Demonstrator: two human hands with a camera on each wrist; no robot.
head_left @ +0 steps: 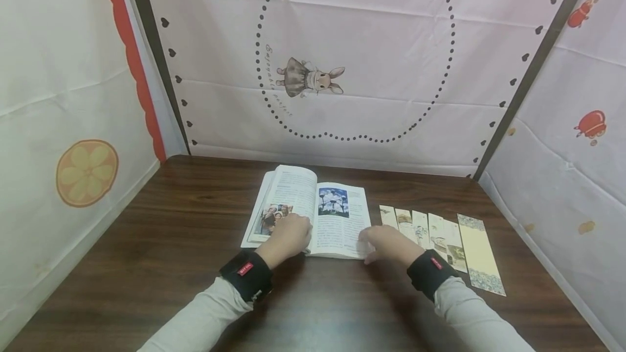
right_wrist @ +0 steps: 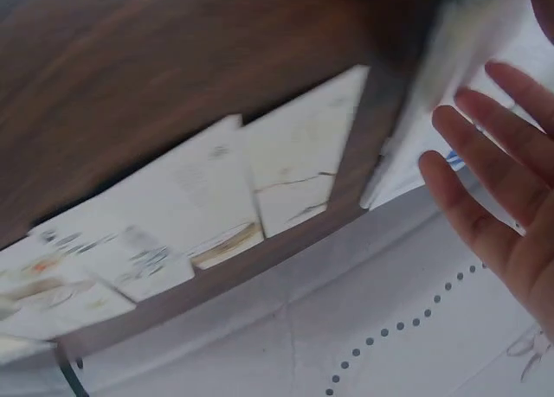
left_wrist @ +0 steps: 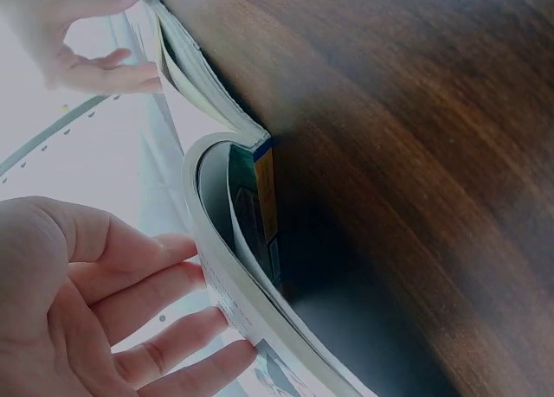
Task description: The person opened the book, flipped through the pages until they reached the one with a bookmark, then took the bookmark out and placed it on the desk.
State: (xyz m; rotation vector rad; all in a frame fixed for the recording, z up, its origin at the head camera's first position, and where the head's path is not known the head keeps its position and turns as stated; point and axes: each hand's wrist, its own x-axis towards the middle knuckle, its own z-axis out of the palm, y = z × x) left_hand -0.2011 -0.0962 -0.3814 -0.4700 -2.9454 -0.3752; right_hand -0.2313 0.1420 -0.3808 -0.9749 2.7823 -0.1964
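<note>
An open book (head_left: 337, 238) lies on the table, with a photo of people on its left page and a blue picture on its right page. My left hand (head_left: 289, 235) rests on the left page near the spine. In the left wrist view its fingers (left_wrist: 169, 345) lie extended against the curved page. My right hand (head_left: 391, 243) is at the right page's outer edge, its fingers (right_wrist: 472, 146) loosely straight in the right wrist view. Whether they touch the paper I cannot tell. The spine shows from below in the left wrist view.
Right of the book, several illustrated bookmarks (head_left: 420, 228) lie in a row, partly behind my right hand and wrist. A longer yellow bookmark (head_left: 478, 249) with floral ends lies at their right. Printed cloth walls (head_left: 391, 96) border the dark wooden table (head_left: 186, 221).
</note>
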